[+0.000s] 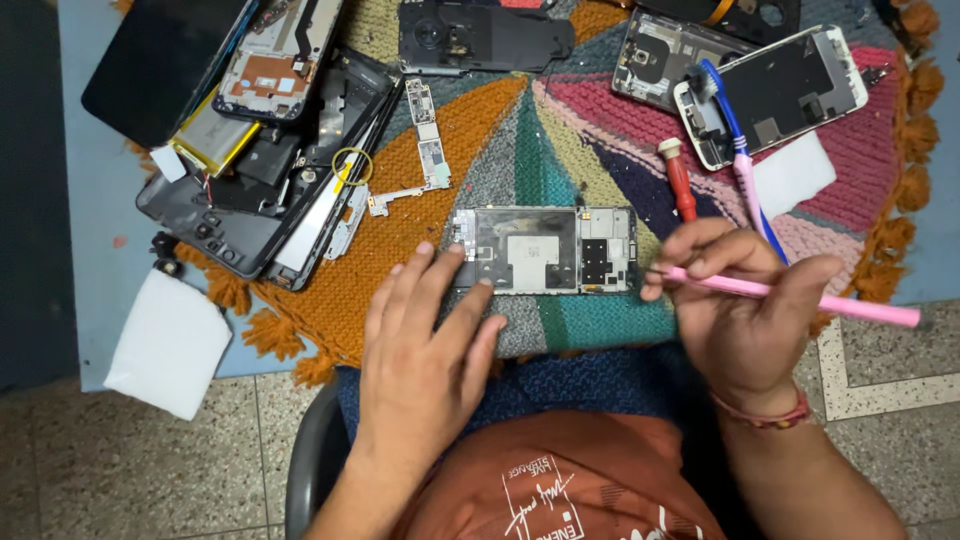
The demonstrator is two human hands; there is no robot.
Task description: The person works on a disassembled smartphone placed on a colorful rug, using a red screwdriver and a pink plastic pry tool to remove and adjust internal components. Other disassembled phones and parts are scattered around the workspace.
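Observation:
An opened phone frame (545, 250) with bare metal shields lies flat on the knitted multicoloured mat (470, 140). My left hand (430, 340) rests palm down on the mat, its fingertips touching the frame's left end and front edge. My right hand (740, 310) hovers just right of the frame, closed on a thin pink tool (850, 305) whose tip points left towards the frame's right end.
A red-handled screwdriver (678, 178) and a toothbrush (740, 160) lie behind my right hand. Stripped phones (790, 85) and back covers (480, 35) sit at the rear; a pile of tablet parts (260, 160) lies left, beside a loose circuit board (430, 140). White cloths (170, 340) lie about.

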